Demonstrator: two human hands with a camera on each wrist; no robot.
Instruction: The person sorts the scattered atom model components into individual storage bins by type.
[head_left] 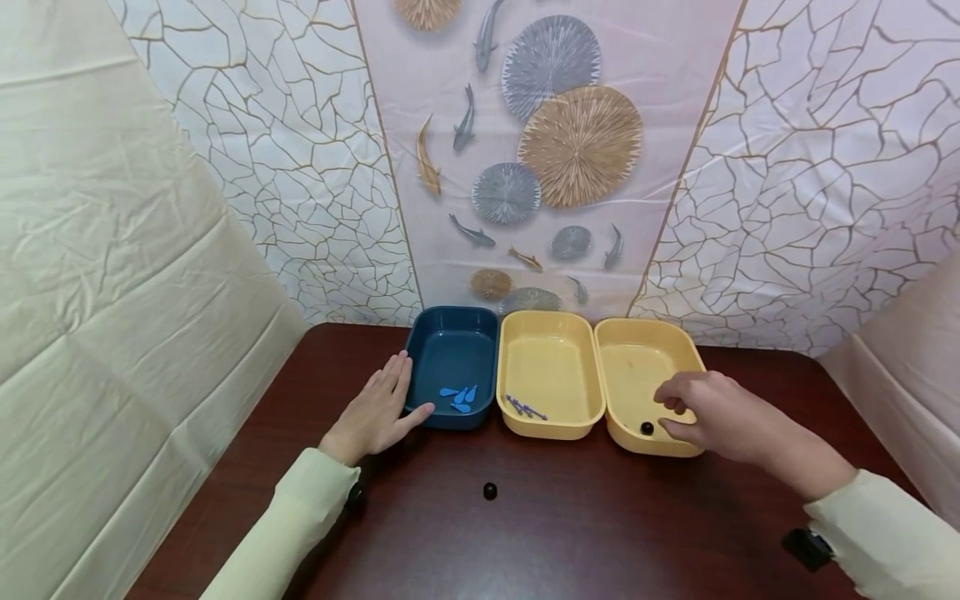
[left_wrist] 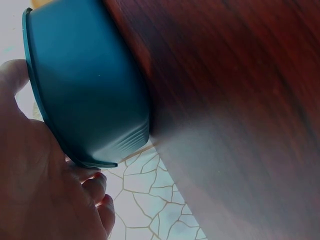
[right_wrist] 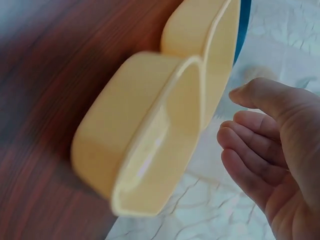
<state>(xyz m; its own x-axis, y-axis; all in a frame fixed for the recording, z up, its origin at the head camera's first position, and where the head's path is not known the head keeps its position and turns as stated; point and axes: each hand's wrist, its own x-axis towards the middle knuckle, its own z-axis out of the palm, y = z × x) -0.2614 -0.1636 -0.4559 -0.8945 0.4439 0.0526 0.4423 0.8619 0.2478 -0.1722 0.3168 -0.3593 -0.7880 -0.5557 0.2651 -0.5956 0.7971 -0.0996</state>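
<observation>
My left hand point(head_left: 375, 412) rests on the near left corner of the dark blue tray point(head_left: 453, 350). Its fingers lie straight along the outer side, and the thumb reaches over the rim. Several blue drop-shaped pieces point(head_left: 470, 393) lie inside that tray. Over the right yellow tray point(head_left: 637, 350) hovers my right hand point(head_left: 723, 417), its fingers loosely bent and nothing between thumb and fingertips. Below the fingers, a small black bead point(head_left: 647, 428) sits near that tray's front wall. Another black bead point(head_left: 490, 491) lies on the table, in front of the trays and between both hands.
Between the blue and right yellow trays stands a middle yellow tray point(head_left: 551, 358) with several thin purple sticks point(head_left: 534, 412) inside. All three trays stand side by side on the dark wooden table point(head_left: 570, 533). Patterned cloth point(head_left: 315, 167) hangs behind, and pale cloth walls flank both sides.
</observation>
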